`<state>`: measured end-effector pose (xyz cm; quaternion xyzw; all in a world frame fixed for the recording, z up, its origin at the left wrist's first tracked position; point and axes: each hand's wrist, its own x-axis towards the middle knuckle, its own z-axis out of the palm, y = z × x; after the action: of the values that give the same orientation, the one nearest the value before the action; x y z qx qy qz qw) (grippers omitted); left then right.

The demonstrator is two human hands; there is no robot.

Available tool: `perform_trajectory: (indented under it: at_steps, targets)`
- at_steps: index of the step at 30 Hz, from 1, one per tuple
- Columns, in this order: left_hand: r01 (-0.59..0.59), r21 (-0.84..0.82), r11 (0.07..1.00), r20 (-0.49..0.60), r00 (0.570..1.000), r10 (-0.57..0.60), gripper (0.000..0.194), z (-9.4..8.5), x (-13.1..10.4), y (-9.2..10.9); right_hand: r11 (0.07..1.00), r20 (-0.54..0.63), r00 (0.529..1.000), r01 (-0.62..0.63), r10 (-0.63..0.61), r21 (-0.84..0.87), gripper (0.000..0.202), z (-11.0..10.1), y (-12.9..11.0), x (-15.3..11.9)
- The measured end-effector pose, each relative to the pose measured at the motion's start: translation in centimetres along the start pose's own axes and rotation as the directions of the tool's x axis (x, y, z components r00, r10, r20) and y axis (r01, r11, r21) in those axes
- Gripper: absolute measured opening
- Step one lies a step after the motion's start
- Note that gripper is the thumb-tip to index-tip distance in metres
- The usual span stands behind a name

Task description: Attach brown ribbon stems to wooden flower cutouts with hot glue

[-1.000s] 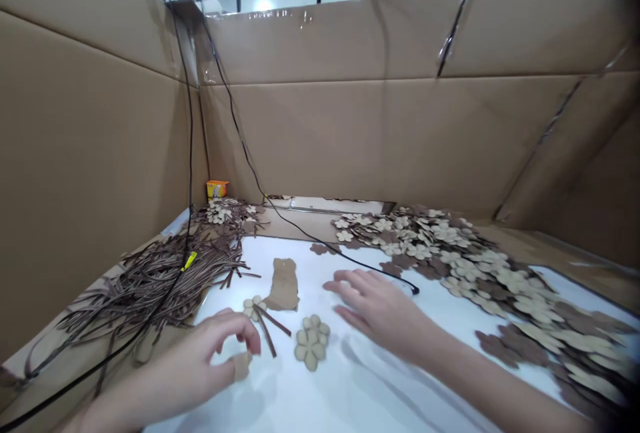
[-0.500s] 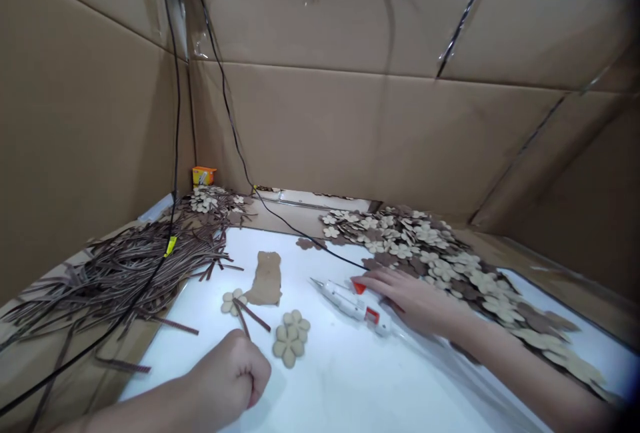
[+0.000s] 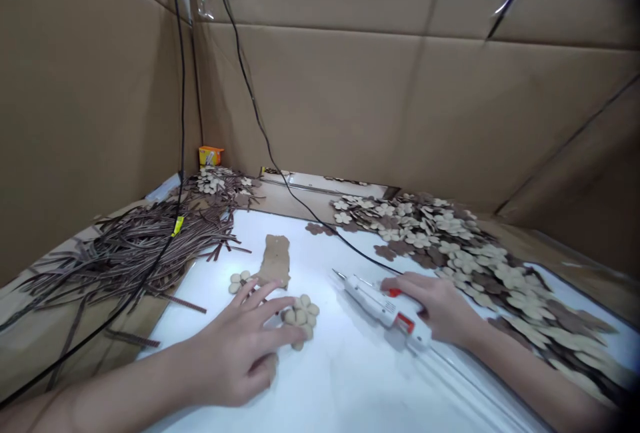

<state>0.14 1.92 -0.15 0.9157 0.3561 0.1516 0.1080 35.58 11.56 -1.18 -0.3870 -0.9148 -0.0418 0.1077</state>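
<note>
Gripping the white glue gun (image 3: 385, 310) right of the frame's centre, the right hand (image 3: 440, 303) is curled closed around its hidden handle, presumably for trigger control. At lower centre the left hand (image 3: 243, 350) is loosely spread, fingertips against the beige flower cut-outs (image 3: 303, 312), probably to steady them; I cannot tell whether it pinches them. Brown strips (image 3: 150, 246) at left and the flower pile (image 3: 465, 253) at right lie apart, seemingly sorted within reach.

No legible words or numbers, small markings on the orange-and-yellow box (image 3: 211, 156) at far left too tiny to read, faint marks on the white glue gun (image 3: 369, 300) illegible
</note>
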Motion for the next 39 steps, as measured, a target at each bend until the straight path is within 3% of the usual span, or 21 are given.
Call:
perform_trajectory:
  at_steps: [3, 8, 12, 16, 19, 25, 32, 39]
  targets:
    - [-0.009, 0.041, 0.999, 0.089, 0.996, 0.005, 0.065, -0.1, 0.0, -0.6, 0.980, -0.007, 0.998, -0.054, 0.057, 0.192, 0.029, -0.6, -1.8, -0.3]
    - [-0.039, 0.067, 0.997, 0.193, 0.981, 0.025, 0.070, 0.0, 0.1, -0.9, 0.910, 0.174, 0.980, -0.159, 0.097, 0.382, 0.024, -1.3, -4.6, -0.3]
    - [-0.084, 0.054, 0.995, 0.250, 0.966, 0.068, 0.069, -0.2, 0.0, -0.9, 0.892, 0.190, 0.969, -0.222, 0.157, 0.394, 0.022, -1.1, -5.2, -0.5]
    - [-0.085, 0.040, 0.996, 0.187, 0.979, 0.076, 0.061, -0.2, 0.1, -1.9, 0.872, 0.189, 0.960, -0.267, 0.205, 0.411, 0.024, -0.9, -5.7, -0.7]
    - [-0.079, 0.071, 0.994, 0.127, 0.989, 0.070, 0.053, -0.1, 0.4, -2.8, 0.895, 0.185, 0.966, -0.237, 0.178, 0.377, 0.023, -0.7, -6.3, -0.7]
    - [-0.071, 0.092, 0.993, 0.196, 0.979, 0.052, 0.049, -0.3, 1.3, -2.7, 0.926, 0.190, 0.962, -0.246, 0.197, 0.287, 0.019, -0.4, -6.8, -0.5]
    - [-0.118, 0.065, 0.991, 0.184, 0.977, 0.104, 0.052, 0.5, 1.4, -3.1, 0.971, 0.203, 0.972, -0.154, 0.115, 0.185, 0.025, -0.2, -6.6, -0.6]
    - [-0.113, 0.044, 0.993, 0.187, 0.977, 0.102, 0.050, 0.9, 1.4, -3.2, 0.944, 0.255, 0.951, -0.233, 0.172, 0.232, 0.027, -0.1, -6.6, -0.7]
